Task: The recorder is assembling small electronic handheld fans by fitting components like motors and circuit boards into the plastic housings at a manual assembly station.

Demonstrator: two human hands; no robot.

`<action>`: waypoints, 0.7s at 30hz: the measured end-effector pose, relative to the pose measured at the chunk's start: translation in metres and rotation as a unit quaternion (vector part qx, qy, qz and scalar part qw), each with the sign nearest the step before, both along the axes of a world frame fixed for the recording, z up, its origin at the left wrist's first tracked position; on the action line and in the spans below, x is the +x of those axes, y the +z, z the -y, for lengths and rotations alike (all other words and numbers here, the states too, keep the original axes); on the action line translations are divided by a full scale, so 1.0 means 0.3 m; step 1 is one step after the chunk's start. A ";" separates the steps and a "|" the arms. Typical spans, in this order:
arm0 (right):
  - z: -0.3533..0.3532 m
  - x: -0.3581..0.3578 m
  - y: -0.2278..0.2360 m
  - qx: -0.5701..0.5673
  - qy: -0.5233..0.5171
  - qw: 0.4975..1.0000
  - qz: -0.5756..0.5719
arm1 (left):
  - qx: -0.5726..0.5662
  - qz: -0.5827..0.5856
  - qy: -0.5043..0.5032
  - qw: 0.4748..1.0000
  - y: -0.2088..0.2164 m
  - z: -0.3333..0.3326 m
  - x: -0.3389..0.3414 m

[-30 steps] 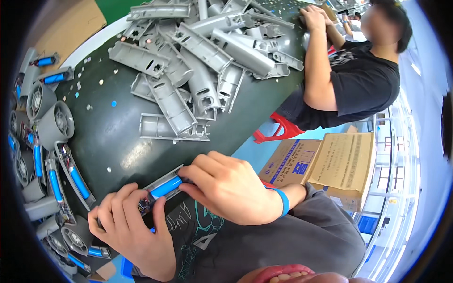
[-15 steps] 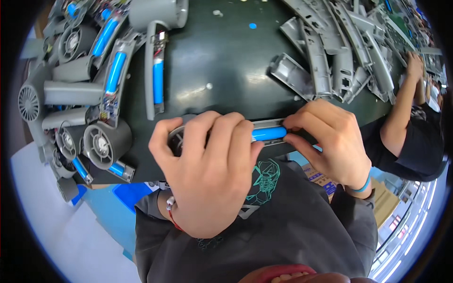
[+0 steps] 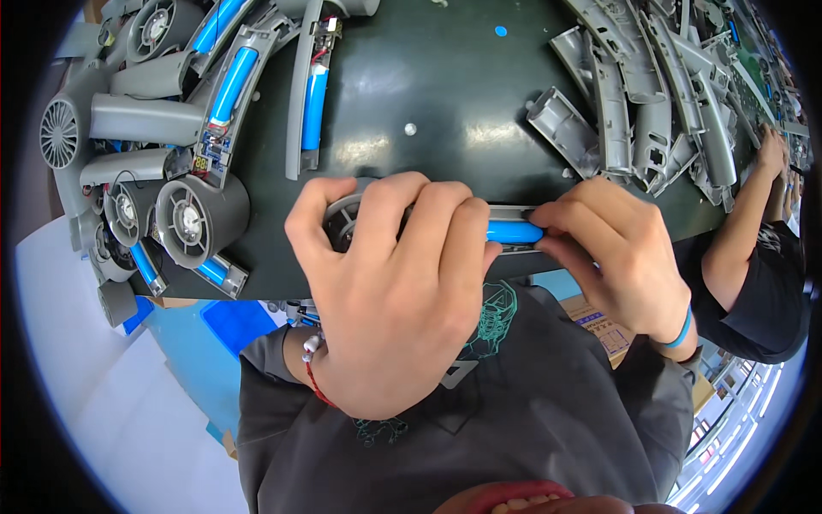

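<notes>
At the table's near edge lies a grey handheld fan (image 3: 341, 224) with its handle open, pointing right. My left hand (image 3: 394, 291) is closed over the fan's round head and the near part of the handle, its fingers hiding much of both. A blue cylindrical battery (image 3: 514, 232) sits lengthwise in the handle's channel; its left part is covered by my left hand. With thumb and forefinger, my right hand (image 3: 616, 257) pinches the battery's right end, at the handle's tip. Whether these fingers also grip the shell there is hidden.
Opened fans (image 3: 201, 221) with blue batteries and circuit boards are piled at left. One open fan handle (image 3: 306, 103) lies beyond my left hand. Grey shell halves (image 3: 612, 120) are heaped at right on the dark table (image 3: 428, 94). A co-worker's arm (image 3: 741, 206) reaches in at far right.
The whole view has shifted, so the table's things sit further right and higher in the picture. Both hands keep their hold on the fan and battery, with little visible movement of the fingers.
</notes>
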State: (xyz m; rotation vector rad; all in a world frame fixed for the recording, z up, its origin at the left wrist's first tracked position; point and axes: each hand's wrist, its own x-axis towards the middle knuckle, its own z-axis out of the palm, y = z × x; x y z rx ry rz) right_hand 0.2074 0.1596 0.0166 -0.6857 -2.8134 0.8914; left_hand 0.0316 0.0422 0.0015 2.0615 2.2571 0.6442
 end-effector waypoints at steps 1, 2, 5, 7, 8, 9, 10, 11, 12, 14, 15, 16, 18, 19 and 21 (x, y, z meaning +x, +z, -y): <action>-0.013 0.002 -0.004 0.035 0.033 0.999 -0.008 | -0.003 0.004 -0.004 1.000 0.000 -0.003 -0.001; -0.023 0.002 -0.006 0.070 0.065 0.995 -0.016 | -0.004 0.001 -0.006 1.000 0.000 -0.007 -0.005; -0.036 -0.009 0.005 0.194 0.147 0.970 0.001 | -0.010 -0.004 -0.018 1.000 0.004 -0.005 -0.014; -0.035 -0.010 -0.001 0.221 0.169 0.960 -0.015 | -0.014 0.013 -0.043 0.999 0.013 0.005 -0.031; -0.036 -0.011 -0.004 0.250 0.191 0.949 -0.027 | -0.017 0.008 -0.041 0.999 0.017 0.007 -0.033; -0.041 -0.010 -0.007 0.250 0.191 0.949 -0.030 | -0.015 0.015 -0.043 0.999 0.019 0.009 -0.031; -0.047 -0.010 -0.008 0.248 0.202 0.947 -0.028 | -0.014 0.022 -0.044 0.999 0.021 0.009 -0.030; -0.052 -0.011 -0.007 0.246 0.214 0.945 -0.026 | -0.014 0.019 -0.042 0.999 0.023 0.007 -0.028; -0.054 -0.014 -0.003 0.247 0.215 0.945 -0.030 | -0.019 0.023 -0.046 0.999 0.024 0.004 -0.028; -0.056 -0.024 0.006 0.229 0.243 0.942 -0.027 | -0.024 0.024 -0.048 0.998 0.031 -0.002 -0.025; -0.052 -0.023 0.008 0.230 0.244 0.942 -0.032 | -0.038 0.025 -0.053 0.998 0.038 -0.001 -0.024; -0.047 -0.019 0.010 0.233 0.239 0.942 -0.023 | -0.052 0.026 -0.059 0.997 0.044 -0.001 -0.023; -0.041 -0.015 0.012 0.236 0.236 0.943 -0.019 | -0.064 0.018 -0.063 0.996 0.056 -0.004 -0.030; -0.041 -0.016 0.012 0.218 0.215 0.952 -0.020 | -0.083 0.042 -0.080 0.992 0.070 -0.006 -0.039; -0.038 -0.008 0.024 0.163 0.180 0.970 -0.004 | -0.104 0.084 -0.122 0.983 0.103 0.000 -0.069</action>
